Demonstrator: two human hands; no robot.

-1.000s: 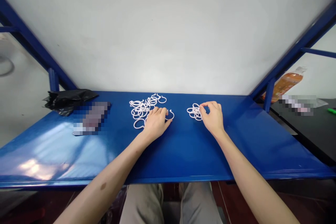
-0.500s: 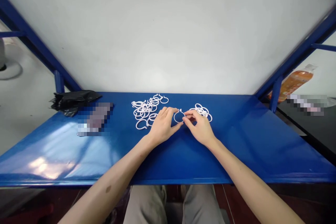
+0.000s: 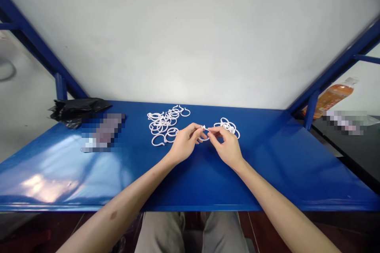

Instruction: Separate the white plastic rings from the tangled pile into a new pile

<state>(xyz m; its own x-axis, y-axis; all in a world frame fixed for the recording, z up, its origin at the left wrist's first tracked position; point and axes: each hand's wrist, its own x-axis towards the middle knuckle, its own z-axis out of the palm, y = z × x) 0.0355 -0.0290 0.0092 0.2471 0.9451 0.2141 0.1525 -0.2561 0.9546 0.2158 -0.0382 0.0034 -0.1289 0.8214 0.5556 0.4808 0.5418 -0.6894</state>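
Between my two hands is a thin white plastic ring (image 3: 204, 139) with a small clasp at its top. My left hand (image 3: 185, 141) is closed, thumb and fingers pinching the ring's left side near the clasp. On the opposite side my right hand (image 3: 227, 144) pinches the ring between thumb and forefinger. A loose heap of similar white rings (image 3: 160, 122) lies to the left of my left hand, several of them with gaps showing. Just behind my right hand lies a smaller pile of white rings (image 3: 228, 123), partly hidden by the fingers.
The blue tabletop (image 3: 190, 189) meets a pale wall panel (image 3: 184, 47) at the back. A black plastic bag (image 3: 78, 110) and a blurred-out flat object (image 3: 105, 131) lie at the left. Beyond the right blue frame post (image 3: 311, 108) is an orange drink bottle (image 3: 334, 97).
My left thumb and fingers have closed in around the ring's clasp side, and the ring has tilted to look flatter. My right hand keeps its pinch. The view has shifted slightly.
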